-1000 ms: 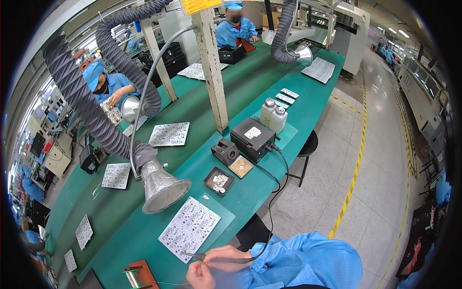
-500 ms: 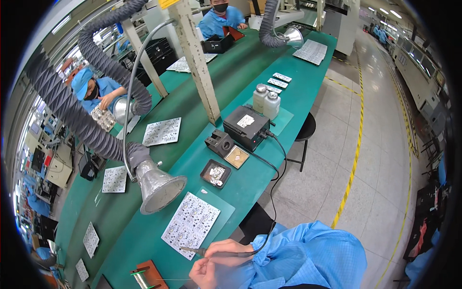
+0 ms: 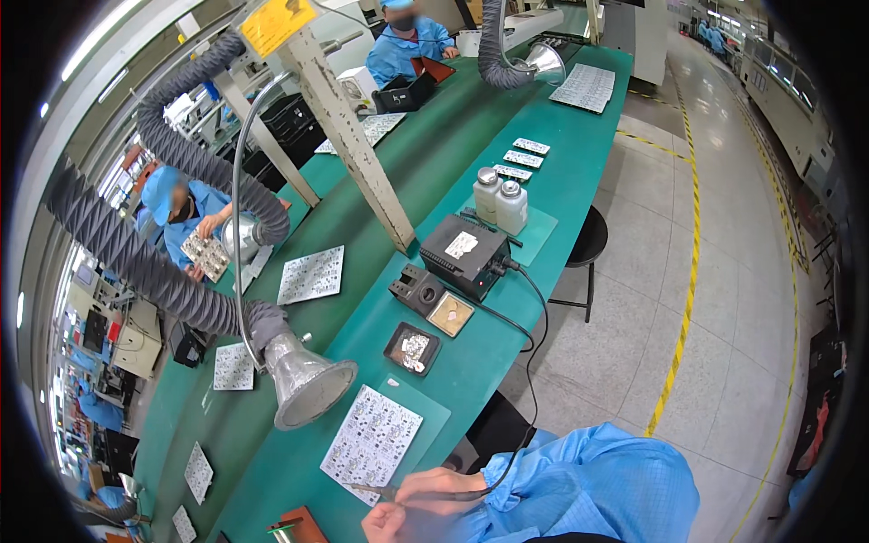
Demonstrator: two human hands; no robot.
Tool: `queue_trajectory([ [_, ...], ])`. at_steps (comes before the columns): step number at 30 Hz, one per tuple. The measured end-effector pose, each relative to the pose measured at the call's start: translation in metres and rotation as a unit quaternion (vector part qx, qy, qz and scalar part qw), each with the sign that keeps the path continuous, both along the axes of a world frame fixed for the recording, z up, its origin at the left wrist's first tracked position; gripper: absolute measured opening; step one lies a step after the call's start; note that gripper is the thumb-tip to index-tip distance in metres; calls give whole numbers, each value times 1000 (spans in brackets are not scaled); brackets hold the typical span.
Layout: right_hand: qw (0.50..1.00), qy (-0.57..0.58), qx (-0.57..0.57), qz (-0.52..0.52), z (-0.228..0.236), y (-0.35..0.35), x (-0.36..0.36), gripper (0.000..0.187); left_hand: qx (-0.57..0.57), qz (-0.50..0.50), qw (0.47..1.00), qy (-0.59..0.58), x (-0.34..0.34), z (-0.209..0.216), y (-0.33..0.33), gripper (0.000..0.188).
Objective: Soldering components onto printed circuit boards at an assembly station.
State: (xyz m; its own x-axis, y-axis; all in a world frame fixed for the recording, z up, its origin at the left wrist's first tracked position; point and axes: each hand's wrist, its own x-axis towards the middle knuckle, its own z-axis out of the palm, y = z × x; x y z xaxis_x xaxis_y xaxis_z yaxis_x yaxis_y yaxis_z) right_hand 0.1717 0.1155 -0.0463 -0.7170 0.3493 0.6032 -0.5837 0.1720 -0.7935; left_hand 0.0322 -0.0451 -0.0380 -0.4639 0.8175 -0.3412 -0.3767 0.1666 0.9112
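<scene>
A white circuit board panel (image 3: 373,433) with dark parts lies on a light green mat (image 3: 433,418) at the bench's near edge. My right hand (image 3: 440,487) is closed round a soldering iron (image 3: 384,492); its tip is over the board's lower corner. Just below, my left hand (image 3: 384,521) is pinched closed beside the iron. It holds thin solder wire, which shows faintly if at all now; the earlier frame shows it running from the spool. That solder spool (image 3: 282,534) sits on a red-brown holder (image 3: 306,523) at the lower edge, partly cut off.
Beyond the board stand a tray of small pieces (image 3: 412,349), an iron stand with sponge (image 3: 450,313), a black soldering station (image 3: 466,256) and two bottles (image 3: 500,201). A metal fume hood (image 3: 312,380) hangs left of the board. Two co-workers (image 3: 186,213) sit across the conveyor (image 3: 272,362).
The view has shifted, so the bench appears lower and further right. Both hands stay at the board's near corner with the iron. A co-worker across the belt has lifted their head and moved the panel they hold.
</scene>
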Motion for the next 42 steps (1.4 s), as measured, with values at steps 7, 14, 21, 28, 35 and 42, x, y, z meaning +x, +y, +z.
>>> queue_trajectory([
  [7,1000,9,-14,-14,-7,2,4,22,-87,13,994,70,4,15,13,12],
  [14,998,36,-31,-37,-22,4,-5,24,-96,-46,982,158,-4,23,26,20],
  [21,998,45,-16,-49,-16,5,-2,25,-150,-86,957,235,4,43,28,24],
  [28,997,62,-32,-35,-8,5,2,22,-141,-83,963,215,7,46,26,25],
  [35,996,69,-32,-50,-15,-6,-3,21,-155,-75,959,226,8,47,18,25],
  [42,993,107,-8,-58,-14,-7,-3,21,-137,-46,971,192,8,38,14,23],
])
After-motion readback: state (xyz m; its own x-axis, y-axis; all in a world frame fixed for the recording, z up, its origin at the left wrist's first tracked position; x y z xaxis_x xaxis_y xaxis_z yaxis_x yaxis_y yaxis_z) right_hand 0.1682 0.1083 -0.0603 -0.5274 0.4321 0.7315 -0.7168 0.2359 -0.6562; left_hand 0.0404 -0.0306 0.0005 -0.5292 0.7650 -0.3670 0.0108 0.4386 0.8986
